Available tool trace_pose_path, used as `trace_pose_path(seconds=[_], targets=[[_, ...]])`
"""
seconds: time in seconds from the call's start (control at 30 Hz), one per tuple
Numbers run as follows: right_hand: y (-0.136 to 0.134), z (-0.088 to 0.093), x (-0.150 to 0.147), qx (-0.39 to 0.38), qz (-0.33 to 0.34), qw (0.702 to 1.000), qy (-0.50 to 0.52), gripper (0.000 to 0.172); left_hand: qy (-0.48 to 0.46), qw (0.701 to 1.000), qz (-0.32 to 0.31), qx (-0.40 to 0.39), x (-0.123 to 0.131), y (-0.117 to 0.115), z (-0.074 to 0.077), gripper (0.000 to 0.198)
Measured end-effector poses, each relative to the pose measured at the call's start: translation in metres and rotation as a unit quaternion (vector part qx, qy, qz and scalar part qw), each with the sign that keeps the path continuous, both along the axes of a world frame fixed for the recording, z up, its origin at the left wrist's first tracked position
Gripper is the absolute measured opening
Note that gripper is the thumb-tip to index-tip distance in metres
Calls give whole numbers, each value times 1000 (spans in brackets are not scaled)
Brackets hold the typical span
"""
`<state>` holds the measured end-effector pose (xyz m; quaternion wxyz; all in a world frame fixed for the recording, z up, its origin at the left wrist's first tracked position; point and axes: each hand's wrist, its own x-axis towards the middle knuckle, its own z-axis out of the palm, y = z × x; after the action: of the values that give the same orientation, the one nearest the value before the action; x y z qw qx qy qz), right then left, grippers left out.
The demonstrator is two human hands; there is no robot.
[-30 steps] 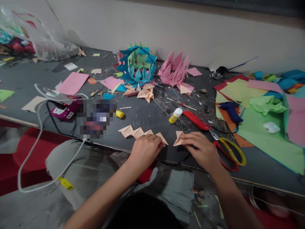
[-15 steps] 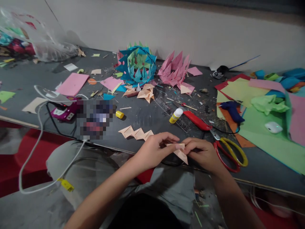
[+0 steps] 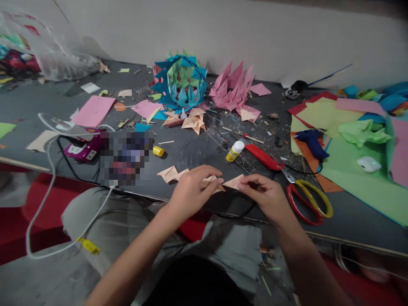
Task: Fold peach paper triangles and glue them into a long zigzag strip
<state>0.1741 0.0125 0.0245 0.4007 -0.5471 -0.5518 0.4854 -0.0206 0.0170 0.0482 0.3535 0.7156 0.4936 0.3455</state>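
My right hand pinches a small peach folded paper triangle at the near edge of the dark table. Its tip meets the end of a zigzag chain of joined peach folded pieces, which lies flat on the table. My left hand rests on that end of the chain, fingers curled and pressing it down. Both hands work close together just above my lap.
Red-and-yellow scissors lie right of my right hand. A glue bottle, a red-handled tool, a yellow cap, blue and pink paper crowns, loose coloured sheets, a white cable and a plastic bag crowd the table.
The triangle was lifted off the table between both hands, then brought back down against the chain's end. My left hand has returned onto the chain.
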Motion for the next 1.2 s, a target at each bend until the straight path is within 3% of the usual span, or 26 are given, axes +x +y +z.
trace_pose_path(seconds=[0.13,0.2,0.33,0.67,1.2], targets=[[4,-7,2,-3,13,998,-54,16,177,973,-144,41,-15,7,-5,13],[2,-10,0,5,20,996,-84,16,226,958,-166,57,-15,7,-12,14],[-2,-14,-5,40,36,989,-138,15,252,954,-146,69,-10,6,-21,13],[1,-15,-6,131,110,956,-238,15,255,961,-91,64,-3,6,-20,11],[0,-16,-12,141,106,951,-256,14,271,960,-47,60,5,5,-21,9]])
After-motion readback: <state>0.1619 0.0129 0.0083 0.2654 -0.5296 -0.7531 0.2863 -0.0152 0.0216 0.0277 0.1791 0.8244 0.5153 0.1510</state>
